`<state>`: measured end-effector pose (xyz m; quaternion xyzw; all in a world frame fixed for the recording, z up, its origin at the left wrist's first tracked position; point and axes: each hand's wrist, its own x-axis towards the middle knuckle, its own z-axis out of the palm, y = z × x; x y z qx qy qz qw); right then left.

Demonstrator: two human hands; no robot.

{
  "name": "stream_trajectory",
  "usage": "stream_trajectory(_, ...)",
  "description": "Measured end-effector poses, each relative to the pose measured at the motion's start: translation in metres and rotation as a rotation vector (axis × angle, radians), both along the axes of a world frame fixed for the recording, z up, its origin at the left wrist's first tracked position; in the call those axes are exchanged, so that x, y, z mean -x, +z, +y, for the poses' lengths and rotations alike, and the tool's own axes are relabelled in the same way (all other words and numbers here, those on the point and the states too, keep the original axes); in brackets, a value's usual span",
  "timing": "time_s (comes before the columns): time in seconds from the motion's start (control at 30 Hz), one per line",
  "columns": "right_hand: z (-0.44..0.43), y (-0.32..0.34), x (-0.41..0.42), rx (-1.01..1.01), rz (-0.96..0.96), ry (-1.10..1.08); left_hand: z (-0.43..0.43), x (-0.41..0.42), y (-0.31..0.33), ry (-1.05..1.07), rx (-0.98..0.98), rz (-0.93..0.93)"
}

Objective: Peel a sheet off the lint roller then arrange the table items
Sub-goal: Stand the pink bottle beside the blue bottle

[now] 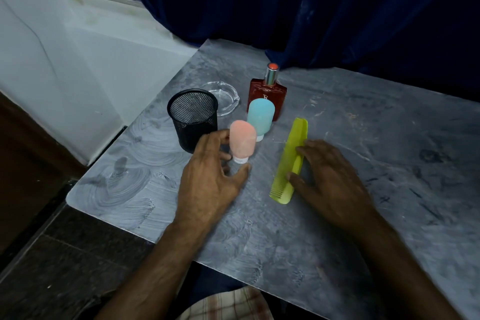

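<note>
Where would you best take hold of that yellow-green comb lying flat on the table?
Probably across the plain spine of the comb, near its middle, coming from above with thumb and fingers on the two long edges. It lies flat on the table, so there is nothing to get under. The right hand already rests on its right edge.

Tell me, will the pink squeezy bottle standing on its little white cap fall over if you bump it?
Probably yes. The pink squeezy bottle stands upside down on a small white cap, narrower than its body, so it looks tippy. It appears soft and light, so a nudge from the left hand could topple it.
</note>
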<state>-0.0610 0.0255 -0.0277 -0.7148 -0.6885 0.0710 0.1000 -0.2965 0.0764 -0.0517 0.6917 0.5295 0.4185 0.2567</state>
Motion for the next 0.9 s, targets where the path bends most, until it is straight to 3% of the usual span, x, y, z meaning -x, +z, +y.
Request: stream_trajectory(0.9, 0.010, -0.002, -0.005, 0.010, -0.034, 0.029, -0.001, 0.000, -0.002, 0.014, -0.014, 0.017)
